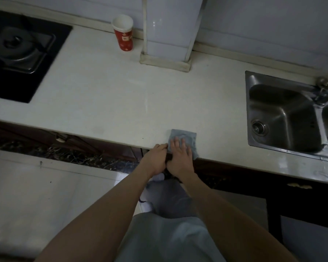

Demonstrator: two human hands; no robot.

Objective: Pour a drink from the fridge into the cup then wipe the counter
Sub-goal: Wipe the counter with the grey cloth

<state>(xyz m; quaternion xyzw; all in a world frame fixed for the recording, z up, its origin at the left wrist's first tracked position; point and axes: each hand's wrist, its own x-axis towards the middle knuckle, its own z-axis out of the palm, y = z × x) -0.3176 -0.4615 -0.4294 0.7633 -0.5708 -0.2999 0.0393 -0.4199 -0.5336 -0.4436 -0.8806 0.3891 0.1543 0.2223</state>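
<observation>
Right hand presses small blue square cloth flat at white worktop front edge, fingers spread. Left hand alongside; finger state unclear. Red-and-white paper cup upright by back wall.

One head-worn wide-angle camera, looking forward and steeply down over the near edge of the counter, close in, with the stove at frame left and the sink at right.

1. Cropped at 10 o'clock: stove, left part out of frame.
2. Cropped at 3 o'clock: sink, second basin; blurred tap.
3. Under right hand: near part of cloth.
4. Left hand to cloth contact: unclear.
5. Cup at 11 o'clock: contents unseen, print unreadable.
</observation>
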